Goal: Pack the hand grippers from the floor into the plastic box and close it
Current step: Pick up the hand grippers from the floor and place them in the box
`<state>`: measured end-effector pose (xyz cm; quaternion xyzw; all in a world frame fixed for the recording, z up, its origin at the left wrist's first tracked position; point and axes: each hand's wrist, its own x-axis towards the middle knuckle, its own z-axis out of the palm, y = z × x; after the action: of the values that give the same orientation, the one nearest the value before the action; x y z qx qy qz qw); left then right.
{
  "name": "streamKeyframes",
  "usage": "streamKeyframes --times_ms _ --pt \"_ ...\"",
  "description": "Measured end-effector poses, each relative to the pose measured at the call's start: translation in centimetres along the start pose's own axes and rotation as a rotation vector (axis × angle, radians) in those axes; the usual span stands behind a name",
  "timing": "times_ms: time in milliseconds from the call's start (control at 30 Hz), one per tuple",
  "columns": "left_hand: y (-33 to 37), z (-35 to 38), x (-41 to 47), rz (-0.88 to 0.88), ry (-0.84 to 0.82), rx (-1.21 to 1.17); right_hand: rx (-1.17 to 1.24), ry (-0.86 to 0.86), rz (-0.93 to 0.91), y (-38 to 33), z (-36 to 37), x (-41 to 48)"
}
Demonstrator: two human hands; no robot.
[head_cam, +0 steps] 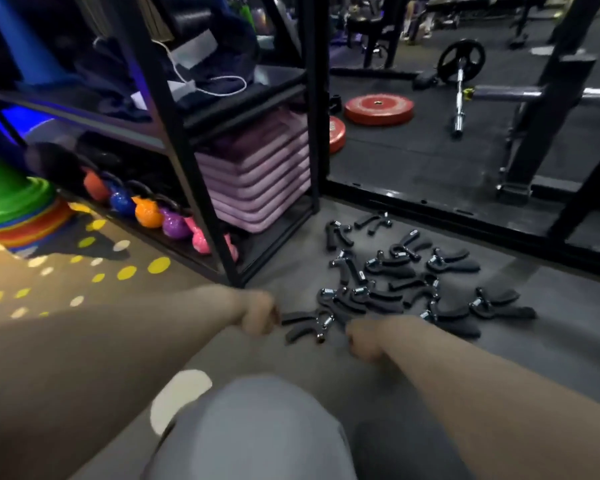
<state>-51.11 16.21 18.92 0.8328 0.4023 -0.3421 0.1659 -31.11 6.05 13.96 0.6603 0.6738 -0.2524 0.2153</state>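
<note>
Several black hand grippers (392, 271) with metal springs lie scattered on the grey floor, right of the shelf. The nearest hand gripper (303, 326) lies between my hands. My left hand (257, 317) is a closed fist around the end of its upper handle. My right hand (364, 341) sits just right of its spring end with the fingers curled under; I see nothing in it. No plastic box is in view.
A black metal shelf (187, 174) stands at left, holding pink step boards (257, 181) and coloured kettlebells (146, 211). Stacked cones (18, 209) are at far left. A rack base bar (465, 216) runs behind the pile. My knee (257, 431) is below.
</note>
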Motion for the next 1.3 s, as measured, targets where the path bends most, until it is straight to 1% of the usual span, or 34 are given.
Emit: streamKeyframes --times_ms 67,133,200,233,300,367,433,467,500,533,567,600,633,667,700,733,767,800,833,867,900,933,967,1000,1033,1100,1133,1200,1233,1267,1300 --pt "-1.2 -1.8 0.2 -0.052 0.022 -0.056 0.021 0.039 -0.037 -1.6 -1.5 0.9" --pt "-1.1 -3.6 -0.1 -0.073 0.070 -0.054 0.065 0.057 -0.032 -1.9 -2.5 1.3" --pt "-0.6 -4.7 0.8 -0.043 0.071 -0.036 0.082 0.033 0.046 -0.7 -2.6 1.9" --pt "-0.4 -4.9 1.7 -0.027 0.047 -0.037 0.092 0.048 0.073 -0.1 -2.3 2.5" --pt "-0.4 -4.9 4.0 -0.020 -0.024 -0.108 0.101 0.078 0.122 0.9 -2.0 3.5" --pt "-0.7 -4.8 6.2 -0.015 -0.009 -0.141 0.127 0.086 0.177 1.5 -1.8 5.6" --pt "-1.2 -4.4 8.3 0.004 0.043 -0.099 0.110 0.091 0.121 1.8 -0.9 8.5" --pt "-1.7 -4.0 9.3 0.012 0.048 -0.065 0.104 0.090 0.048 1.2 -0.7 9.5" --pt "-2.3 -3.4 10.3 0.027 0.030 -0.030 0.049 0.087 -0.039 0.5 0.2 10.8" --pt "-2.9 -2.7 11.4 0.035 -0.003 0.005 0.017 0.048 -0.100 -0.1 1.3 12.6" --pt "-3.5 -2.0 12.7 0.044 -0.030 0.034 -0.113 0.004 -0.155 -0.1 2.4 14.4" --pt "-4.0 -1.4 14.1 0.048 -0.051 0.048 -0.159 0.027 -0.111 0.0 2.7 15.5" --pt "-4.4 -1.0 15.4 0.054 -0.064 0.053 -0.198 -0.001 -0.118 -0.3 3.5 17.4" --pt "-4.7 -0.8 16.5 0.059 -0.070 0.051 -0.149 0.038 -0.062 -0.9 3.6 17.9" --pt "-4.9 -0.6 17.5 0.070 -0.069 0.050 -0.058 0.063 -0.064 -1.4 3.6 17.8" --pt "-5.1 -0.4 18.4 0.075 -0.075 0.046 0.204 -0.012 0.119 -3.0 2.6 17.3" --pt "-5.2 -0.3 19.3 0.084 -0.083 0.045 0.499 0.153 0.131 -2.6 2.0 17.7" --pt "-5.3 -0.2 20.0 0.087 -0.097 0.042 0.609 -0.014 0.142 -2.1 0.8 18.3" --pt "-5.5 -0.1 20.7 0.091 -0.113 0.038 0.426 -0.054 0.189 -2.4 1.8 19.3" --pt "-5.7 0.0 21.3 0.093 -0.127 0.029 0.274 0.020 0.190 -1.8 4.2 21.3" --pt "-5.9 0.0 21.8 0.097 -0.134 0.017 0.409 -0.079 0.229 -1.5 3.3 21.0" --pt "-6.0 0.1 22.4 0.100 -0.136 0.003 0.546 -0.116 0.265 -1.0 3.1 21.8" --pt "-6.0 0.1 23.0 0.108 -0.128 -0.007 0.587 -0.110 0.285 -1.2 2.3 21.4" --pt "-6.0 0.0 23.6 0.116 -0.117 -0.020 0.534 -0.168 0.292 -1.1 2.0 21.8" --pt "-6.0 0.0 24.1 0.125 -0.105 -0.030 0.646 -0.162 0.346 -1.1 2.2 21.9" --pt "-5.9 0.1 25.1 0.132 -0.086 -0.049 0.680 -0.145 0.433 -1.4 2.8 22.3" --pt "-5.9 0.3 25.5 0.129 -0.077 -0.056 0.703 -0.196 0.489 -1.4 2.9 22.6" --pt "-5.8 1.0 26.4 0.117 -0.057 -0.069 0.719 -0.177 0.483 -1.4 3.8 23.2" --pt "-5.6 1.5 26.9 0.110 -0.053 -0.080 0.793 -0.149 0.503 -1.5 4.1 23.4" --pt "-5.5 2.1 27.3 0.107 -0.055 -0.090 0.879 -0.157 0.528 -1.4 4.5 23.7" --pt "-5.3 2.6 27.7 0.108 -0.061 -0.096 1.090 -0.112 0.635 -1.4 5.2 24.1"
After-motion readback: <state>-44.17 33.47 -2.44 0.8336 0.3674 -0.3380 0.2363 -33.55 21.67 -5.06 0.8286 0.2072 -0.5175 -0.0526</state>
